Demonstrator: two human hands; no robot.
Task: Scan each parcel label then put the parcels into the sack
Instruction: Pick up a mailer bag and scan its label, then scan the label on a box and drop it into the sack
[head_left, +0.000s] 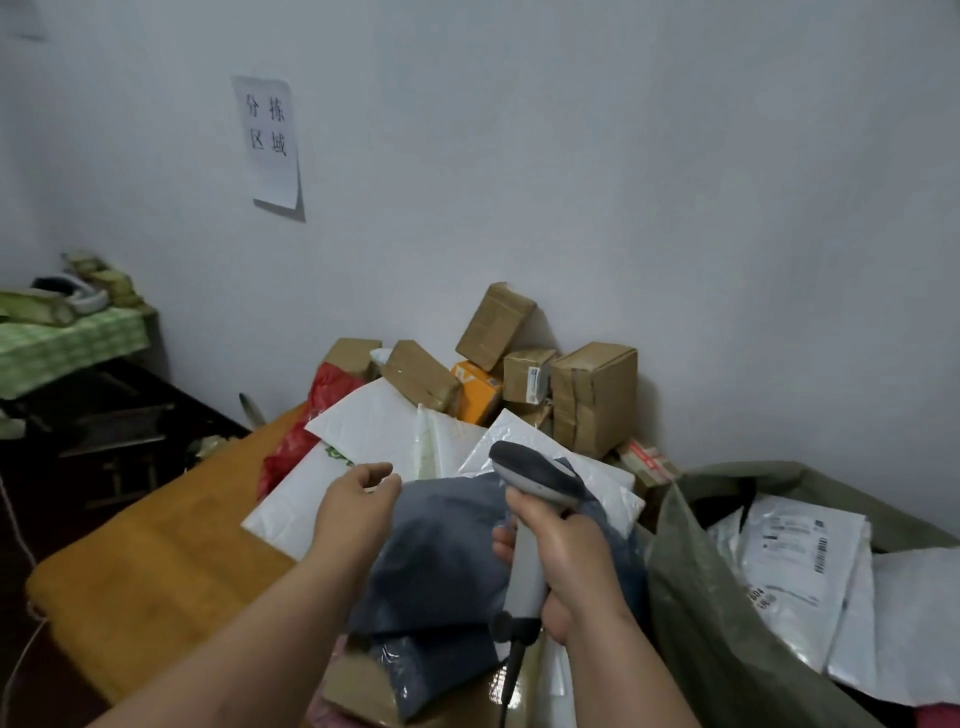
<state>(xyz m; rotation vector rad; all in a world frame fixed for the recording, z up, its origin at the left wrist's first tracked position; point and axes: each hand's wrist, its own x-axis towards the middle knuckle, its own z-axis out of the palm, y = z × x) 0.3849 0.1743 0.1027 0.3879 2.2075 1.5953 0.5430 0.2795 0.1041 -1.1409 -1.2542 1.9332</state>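
Sack (691, 582): open at right, several labelled white parcels (795, 561) already inside.
Pile (415, 431): many parcels unsacked on the table (130, 582).
Right hand (566, 561): fingers grip scanner (530, 499).
Left hand (353, 512): fingers loosely curled, empty, beside grey parcel (441, 551).

Pale wall (571, 156) with paper sign (270, 140), green-checked table (67, 343), dark, perhaps tiled floor (31, 519)

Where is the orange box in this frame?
In the head view the orange box sits right of centre in the pile against the wall, wedged between a tilted brown carton on its left and a labelled small carton on its right.
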